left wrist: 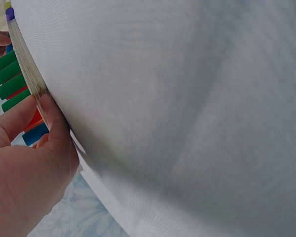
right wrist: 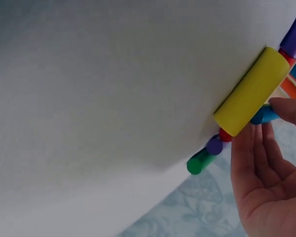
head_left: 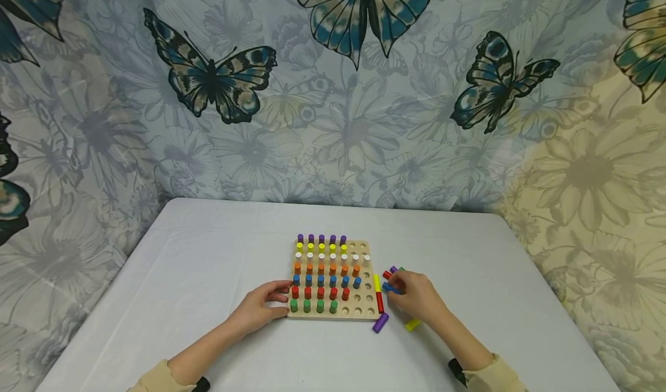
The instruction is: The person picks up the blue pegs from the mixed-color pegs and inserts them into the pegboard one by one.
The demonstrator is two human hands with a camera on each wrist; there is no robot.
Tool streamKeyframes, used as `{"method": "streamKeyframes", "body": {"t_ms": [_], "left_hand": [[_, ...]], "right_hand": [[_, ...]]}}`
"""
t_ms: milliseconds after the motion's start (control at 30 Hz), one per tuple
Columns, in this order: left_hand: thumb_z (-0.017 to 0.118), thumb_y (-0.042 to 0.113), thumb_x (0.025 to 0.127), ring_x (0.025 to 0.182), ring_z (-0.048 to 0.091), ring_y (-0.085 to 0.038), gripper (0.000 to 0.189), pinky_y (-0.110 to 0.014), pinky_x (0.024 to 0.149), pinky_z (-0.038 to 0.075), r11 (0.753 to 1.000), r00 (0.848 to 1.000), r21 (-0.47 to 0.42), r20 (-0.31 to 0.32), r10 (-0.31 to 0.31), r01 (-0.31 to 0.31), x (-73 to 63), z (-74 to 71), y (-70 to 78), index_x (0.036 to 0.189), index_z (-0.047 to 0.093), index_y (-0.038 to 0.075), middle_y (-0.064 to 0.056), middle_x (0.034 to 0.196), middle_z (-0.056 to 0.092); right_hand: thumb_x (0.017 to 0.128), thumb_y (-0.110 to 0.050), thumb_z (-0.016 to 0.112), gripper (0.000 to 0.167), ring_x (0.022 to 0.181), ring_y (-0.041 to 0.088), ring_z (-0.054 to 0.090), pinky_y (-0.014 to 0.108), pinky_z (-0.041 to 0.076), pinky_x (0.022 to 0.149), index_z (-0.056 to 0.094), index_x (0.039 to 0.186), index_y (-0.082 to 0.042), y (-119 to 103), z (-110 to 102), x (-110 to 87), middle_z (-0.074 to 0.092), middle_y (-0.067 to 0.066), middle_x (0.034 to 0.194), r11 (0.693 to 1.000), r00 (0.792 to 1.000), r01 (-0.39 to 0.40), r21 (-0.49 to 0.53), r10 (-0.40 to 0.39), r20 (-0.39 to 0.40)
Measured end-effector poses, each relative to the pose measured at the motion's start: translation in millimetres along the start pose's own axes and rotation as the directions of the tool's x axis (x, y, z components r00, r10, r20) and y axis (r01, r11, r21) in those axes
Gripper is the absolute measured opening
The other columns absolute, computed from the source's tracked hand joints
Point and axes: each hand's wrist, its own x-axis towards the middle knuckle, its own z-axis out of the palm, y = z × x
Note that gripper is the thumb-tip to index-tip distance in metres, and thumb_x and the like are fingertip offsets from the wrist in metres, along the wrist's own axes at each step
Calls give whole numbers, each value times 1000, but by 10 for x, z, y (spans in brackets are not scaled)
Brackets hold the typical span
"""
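A wooden pegboard [head_left: 333,317] lies on the table with rows of coloured pegs standing in its holes: purple, yellow, white, orange, blue, red and green from back to front. Thumb and fingers of my left hand [head_left: 255,311] rest against the board's left edge, beside the green pegs [left wrist: 10,79]. Right of the board, my right hand [head_left: 416,295] pinches a blue peg [right wrist: 265,114] between thumb and fingers. A loose yellow peg [right wrist: 251,91] lies close by this hand. Further loose pegs near it are a red peg [right wrist: 225,135], a purple peg [right wrist: 214,145] and a green peg [right wrist: 199,162].
Along the board's right edge lie a yellow peg [head_left: 377,283] and a red peg [head_left: 380,303]. A purple peg [head_left: 380,322] sits by its front right corner. Under everything is a white tablecloth [head_left: 208,253]; butterfly-print fabric [head_left: 354,120] hangs behind.
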Motion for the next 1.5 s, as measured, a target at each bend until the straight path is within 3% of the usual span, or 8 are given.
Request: {"method": "streamKeyframes", "body": {"t_ms": [267, 600, 1000, 1500], "left_hand": [[77, 6, 82, 103, 61, -19, 56, -35, 86, 50, 1000, 1000, -1, -3, -7, 7, -6, -2, 12, 133, 57, 6, -6, 121, 61], [77, 6, 82, 102, 61, -18, 55, -32, 85, 49, 1000, 1000, 13, -8, 4, -4, 8, 2, -7, 133, 57, 6, -5, 121, 62], [77, 7, 82, 103, 61, -19, 55, -31, 85, 50, 1000, 1000, 10, -4, 5, -5, -1, 1, -16, 133, 57, 6, -6, 121, 61], [77, 7, 81, 103, 61, -19, 56, -37, 88, 50, 1000, 1000, 8, -11, -4, 4, -7, 10, 4, 133, 57, 6, -6, 122, 61]], "right_hand": [[80, -7, 77, 18, 77, 12, 58, 23, 51, 68, 66, 94, -6, -29, -3, 9, 62, -3, 81, 984, 999, -34, 176, 35, 0], [80, -7, 76, 18, 78, 13, 59, 23, 51, 69, 66, 94, -7, -72, -8, 27, 64, -2, 84, 961, 998, -55, 270, 59, -4], [81, -12, 76, 22, 79, 13, 59, 25, 49, 70, 63, 97, -6, -89, -10, 40, 63, 0, 86, 947, 995, -93, 307, 99, -4], [79, -12, 77, 22, 77, 13, 59, 24, 49, 69, 62, 95, -8, -114, 8, 116, 62, -1, 84, 951, 999, -48, 304, 51, 0]]}}
